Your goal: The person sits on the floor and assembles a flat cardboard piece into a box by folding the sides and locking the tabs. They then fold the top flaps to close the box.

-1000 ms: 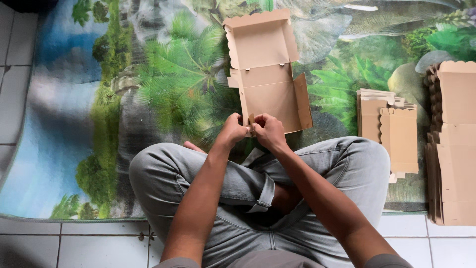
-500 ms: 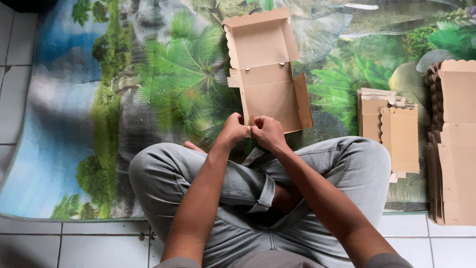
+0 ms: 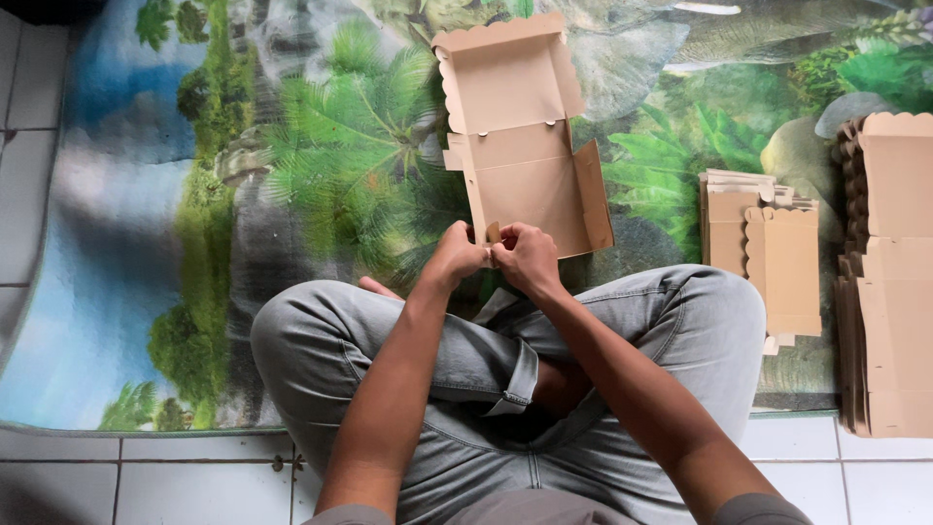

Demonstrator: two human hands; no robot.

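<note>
We look down on a person sitting cross-legged in grey jeans [image 3: 622, 331] on a mat printed with palm trees and greenery [image 3: 292, 194], which lies on a white tiled floor [image 3: 146, 481]. At the centre of the frame both hands meet at the near edge of a brown cardboard box [image 3: 520, 146] lying open on the mat. The left hand [image 3: 457, 255] has its fingers curled tight and pinches a small tab at the box's near left corner. The right hand [image 3: 526, 258] sits just beside it, touching it, fingers also curled in on the same near edge; we cannot tell exactly which flap it grips. The box stretches from the hands up to the top centre of the frame, its scalloped lid laid flat and open away from the person, its right side wall standing up.

At the right of the frame, a small stack of flat, unfolded box blanks [image 3: 768, 258] lies near the person's knee. A taller pile of the same blanks [image 3: 894, 272] sits at the far right edge, just beside the smaller stack.
</note>
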